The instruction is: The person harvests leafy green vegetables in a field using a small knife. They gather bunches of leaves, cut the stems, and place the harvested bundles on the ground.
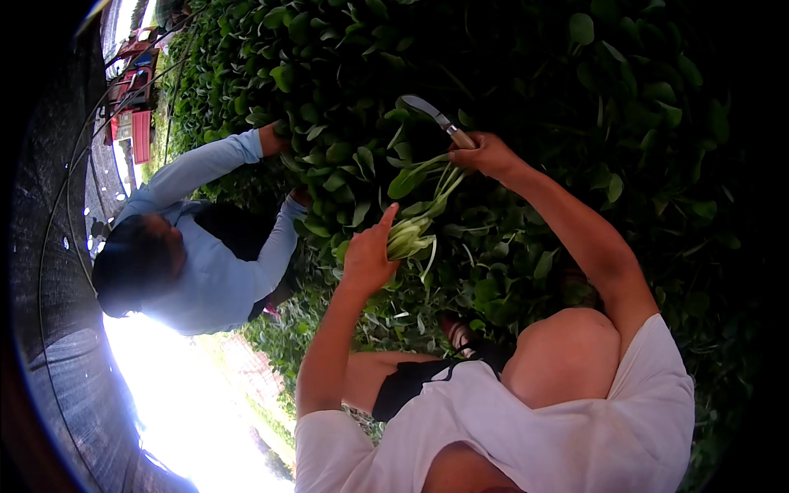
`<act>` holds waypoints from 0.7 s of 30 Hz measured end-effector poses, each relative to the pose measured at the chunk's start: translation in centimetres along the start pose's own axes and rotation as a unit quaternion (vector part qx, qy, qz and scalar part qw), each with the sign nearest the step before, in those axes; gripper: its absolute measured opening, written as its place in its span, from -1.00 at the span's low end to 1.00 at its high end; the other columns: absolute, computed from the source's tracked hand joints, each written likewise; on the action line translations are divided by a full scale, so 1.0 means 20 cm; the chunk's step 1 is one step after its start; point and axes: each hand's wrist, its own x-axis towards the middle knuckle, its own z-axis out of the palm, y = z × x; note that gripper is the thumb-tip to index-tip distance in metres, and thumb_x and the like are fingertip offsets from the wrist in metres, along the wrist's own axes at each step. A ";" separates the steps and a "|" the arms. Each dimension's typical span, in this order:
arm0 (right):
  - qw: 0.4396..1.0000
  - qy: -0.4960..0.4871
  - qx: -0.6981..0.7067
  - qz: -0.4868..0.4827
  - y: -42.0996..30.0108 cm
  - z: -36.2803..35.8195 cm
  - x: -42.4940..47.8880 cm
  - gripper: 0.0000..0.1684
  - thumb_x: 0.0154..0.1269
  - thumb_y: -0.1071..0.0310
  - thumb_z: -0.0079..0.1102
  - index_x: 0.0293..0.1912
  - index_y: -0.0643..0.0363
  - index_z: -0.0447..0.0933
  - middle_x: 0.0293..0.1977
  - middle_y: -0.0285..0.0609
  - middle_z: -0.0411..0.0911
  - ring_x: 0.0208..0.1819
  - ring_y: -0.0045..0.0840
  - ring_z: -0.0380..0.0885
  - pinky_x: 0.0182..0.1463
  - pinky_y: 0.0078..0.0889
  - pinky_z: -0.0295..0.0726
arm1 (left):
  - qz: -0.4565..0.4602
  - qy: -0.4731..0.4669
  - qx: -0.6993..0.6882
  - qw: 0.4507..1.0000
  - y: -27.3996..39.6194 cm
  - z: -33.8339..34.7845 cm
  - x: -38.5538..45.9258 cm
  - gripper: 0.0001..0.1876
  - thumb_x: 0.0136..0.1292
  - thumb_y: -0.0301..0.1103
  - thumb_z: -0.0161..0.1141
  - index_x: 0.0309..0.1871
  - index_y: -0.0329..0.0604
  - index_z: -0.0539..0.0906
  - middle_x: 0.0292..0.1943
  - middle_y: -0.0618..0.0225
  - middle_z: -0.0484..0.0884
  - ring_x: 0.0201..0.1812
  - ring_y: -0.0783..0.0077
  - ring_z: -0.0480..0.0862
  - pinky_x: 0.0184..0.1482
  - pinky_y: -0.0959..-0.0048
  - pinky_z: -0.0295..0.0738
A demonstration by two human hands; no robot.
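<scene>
My left hand (370, 256) grips a bunch of pale-stemmed leafy greens (408, 238), with one finger extended along it. In my right hand (488, 155) is a knife with a curved blade (425, 109) and a wooden handle (462, 138); its blade points up and left, away from the bunch. A few long green stems (449, 185) run from beneath the right hand down to the bunch. Whether the right fingers also pinch these stems, I cannot tell. Dense leafy plants (339, 160) grow around and beyond both hands.
To the left, a person in a light blue long-sleeved top (209, 271) crouches with both hands among the plants. Red crates (141, 135) stand at the upper left. Thin cables (77, 160) cross beside dark netting (46, 246). My bent knee (564, 351) is close below my right arm.
</scene>
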 end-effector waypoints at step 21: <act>0.930 0.195 -0.178 -0.256 -0.29 0.03 -0.33 -0.72 0.27 0.26 0.26 -0.15 0.20 0.45 -0.48 -0.28 0.40 -0.45 -0.61 0.37 -0.34 -0.55 0.40 | 0.044 -0.055 -0.511 0.857 0.30 -0.05 0.48 -0.25 -0.01 -0.60 0.29 0.33 -0.18 0.28 0.13 0.33 0.51 0.13 0.45 0.51 0.20 0.43 0.38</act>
